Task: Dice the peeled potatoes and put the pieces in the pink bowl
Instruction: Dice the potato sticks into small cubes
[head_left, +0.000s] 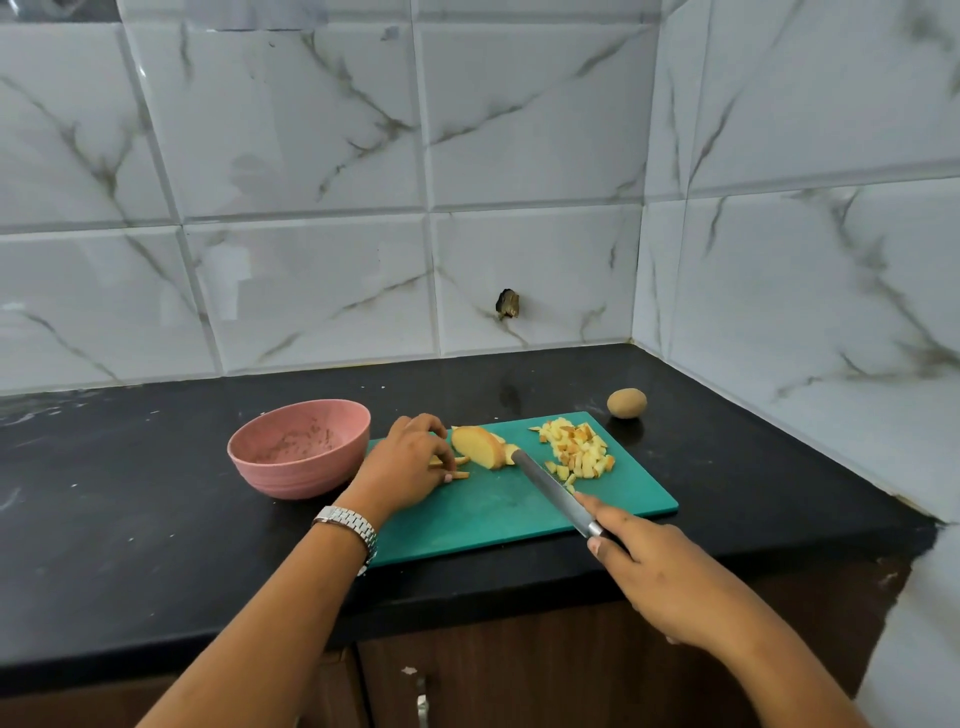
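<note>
Black table (156, 545), teal board (493, 514) on it, pink bowl (298, 452) touching the board's left end. No potato in the bowl yet that I can see, so it's mid-dicing I'd guess.

The right hand (660, 577) is clenched on the knife (550, 488) handle with the forefinger laid along the spine and the tip down by the potato (475, 447), a sliced chunk mid-board. The left hand (405, 462) has its fingers (434, 431) bent over a few strips (457, 467) just left of it, pinching them together.

The diced pile (576, 452) sits at the far right of the board. Raw potato is firm but wet and probably slippery, so I'd pin it flat side down, fingertips tucked. The cubes are light, so scoop them.
</note>
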